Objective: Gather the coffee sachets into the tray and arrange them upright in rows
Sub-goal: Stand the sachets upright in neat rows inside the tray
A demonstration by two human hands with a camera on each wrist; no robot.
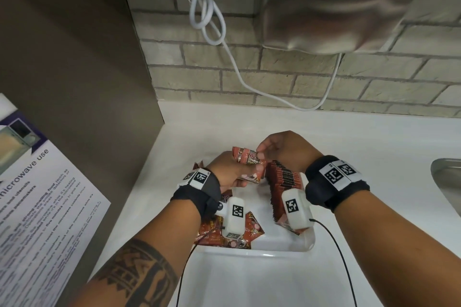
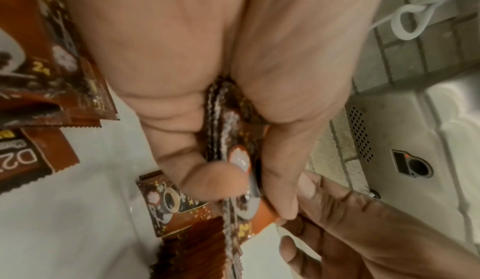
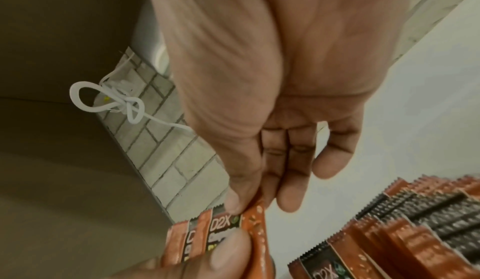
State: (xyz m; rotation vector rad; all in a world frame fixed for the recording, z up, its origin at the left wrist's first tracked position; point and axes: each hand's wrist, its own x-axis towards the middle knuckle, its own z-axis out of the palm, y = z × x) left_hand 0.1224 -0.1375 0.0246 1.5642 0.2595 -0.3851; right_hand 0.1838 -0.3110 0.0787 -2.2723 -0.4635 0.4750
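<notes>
Coffee sachets, held bunch [image 1: 249,166]: sitting at centre frame in the head view, above the white tray [image 1: 257,253], fanned and clamped between the curled fingers and thumb of the left hand [image 1: 228,173].

Left of frame: a microwave-use notice [image 1: 37,207] is lying at the lower left; loose sachets [image 1: 214,230] are lying flat in the tray's left part, below the left wrist.

Centre: the right hand [image 1: 282,151] is pinching the top edge of the bunch between thumb and forefinger, the remaining fingers hanging loosely curled.

Right of centre: a row of upright sachets [image 1: 283,185] is standing on edge in the tray's right part.

Upper right: a steel hand dryer [image 1: 344,5] is hanging on the brick wall.
</notes>
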